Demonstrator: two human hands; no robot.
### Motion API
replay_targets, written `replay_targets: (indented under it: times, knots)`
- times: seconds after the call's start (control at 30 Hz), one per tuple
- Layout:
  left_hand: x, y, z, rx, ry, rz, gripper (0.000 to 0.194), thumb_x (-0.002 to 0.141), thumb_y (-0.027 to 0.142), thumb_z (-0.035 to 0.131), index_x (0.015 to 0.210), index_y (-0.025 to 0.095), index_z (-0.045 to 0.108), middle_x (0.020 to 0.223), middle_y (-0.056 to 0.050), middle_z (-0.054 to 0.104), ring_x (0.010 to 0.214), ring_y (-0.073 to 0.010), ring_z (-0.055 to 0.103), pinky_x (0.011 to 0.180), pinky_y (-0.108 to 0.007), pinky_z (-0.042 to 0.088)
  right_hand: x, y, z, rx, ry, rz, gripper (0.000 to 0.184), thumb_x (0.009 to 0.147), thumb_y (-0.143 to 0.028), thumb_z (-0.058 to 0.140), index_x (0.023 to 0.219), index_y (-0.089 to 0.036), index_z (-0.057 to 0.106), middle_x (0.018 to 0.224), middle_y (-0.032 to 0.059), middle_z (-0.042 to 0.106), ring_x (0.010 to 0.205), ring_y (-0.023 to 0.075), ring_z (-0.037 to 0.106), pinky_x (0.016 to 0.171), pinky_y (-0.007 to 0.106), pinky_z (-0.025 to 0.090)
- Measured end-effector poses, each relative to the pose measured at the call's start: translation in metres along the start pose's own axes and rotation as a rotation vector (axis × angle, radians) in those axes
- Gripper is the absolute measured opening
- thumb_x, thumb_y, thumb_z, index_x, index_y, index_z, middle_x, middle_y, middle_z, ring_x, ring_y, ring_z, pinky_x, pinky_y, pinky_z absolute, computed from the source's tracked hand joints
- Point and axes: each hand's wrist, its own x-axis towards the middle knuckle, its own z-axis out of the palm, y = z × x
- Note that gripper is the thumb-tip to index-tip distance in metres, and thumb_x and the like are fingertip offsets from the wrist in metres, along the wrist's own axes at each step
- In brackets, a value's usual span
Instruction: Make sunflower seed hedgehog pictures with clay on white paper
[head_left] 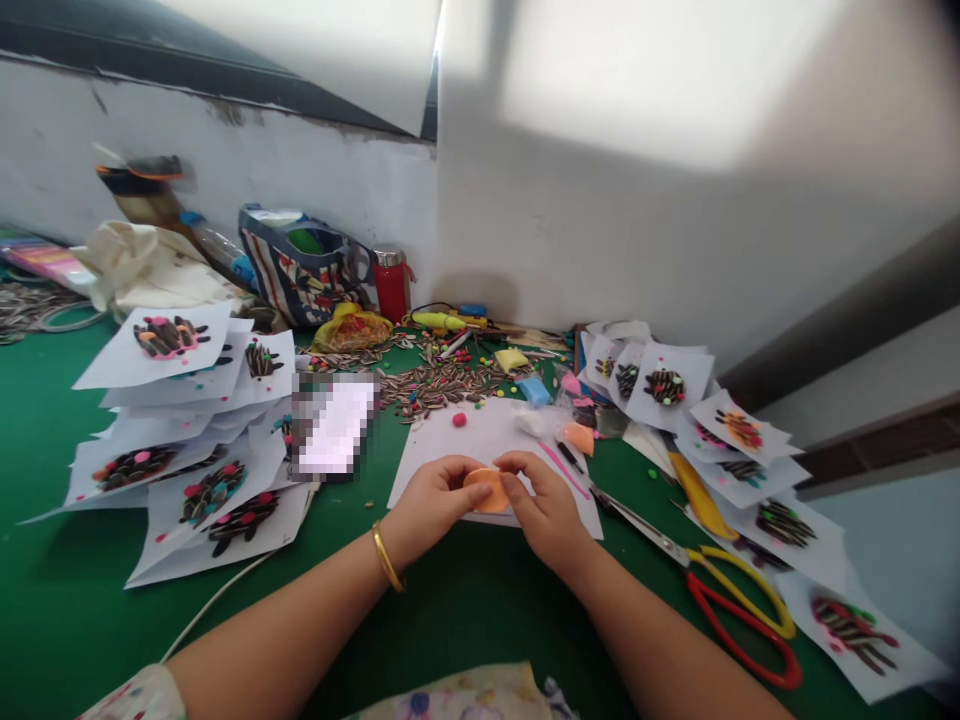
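A flattened piece of orange modelling clay (491, 494) is pinched between my two hands, over the near part of a white paper sheet (427, 455). My left hand (437, 500) grips its left side with thumb and fingers, and my right hand (546, 508) holds its right side. On the sheet lie a small red clay ball (460, 420) and a pink strip (564, 470). A second orange clay lump (580, 437) rests at the sheet's right edge, beside a black pen (570, 457).
Scissors (701, 562) with red and yellow handles lie at right. Stacked papers with seed pictures stand at left (172, 425) and right (750, 470). Loose sunflower seeds (442, 385), a red flask (391, 283) and a striped bag (300, 265) are farther back. A cable (240, 572) crosses at left.
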Motion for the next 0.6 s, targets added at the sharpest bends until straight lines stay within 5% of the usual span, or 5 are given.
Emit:
replay_targets:
  times: [0.27,0.47,0.6]
  knots:
    - [0.0008,-0.0003,-0.0015,0.018,0.013,-0.023,0.032,0.073,0.044,0.073,0.083,0.013,0.07,0.077,-0.002,0.067,0.072,-0.0144,0.059,0.069,-0.025,0.047,0.0046,-0.0021,-0.0008,0.01,-0.033,-0.141,0.019,0.094,-0.023,0.052,0.105,-0.024,0.068,0.095,0.0047,0.067,0.092,0.0179,0.062,0.083,0.033,0.051]
    - [-0.0013,0.0022,-0.0014,0.105,0.009,0.048,0.031,0.08,0.045,0.066,0.085,0.014,0.071,0.08,-0.004,0.07,0.075,-0.0164,0.061,0.071,-0.027,0.048,0.0016,-0.0012,0.001,-0.053,-0.042,-0.052,0.03,0.091,-0.032,0.059,0.119,-0.024,0.063,0.112,0.0073,0.068,0.103,0.0208,0.063,0.09,0.036,0.051]
    - [-0.0041,0.0062,-0.0005,0.272,0.071,0.179,0.026,0.081,0.042,0.065,0.078,0.017,0.069,0.078,-0.003,0.067,0.074,-0.0162,0.06,0.071,-0.028,0.048,0.0009,-0.0029,0.0034,-0.095,-0.066,-0.015,0.031,0.091,-0.033,0.058,0.12,-0.023,0.062,0.105,0.0069,0.069,0.096,0.0208,0.065,0.087,0.036,0.053]
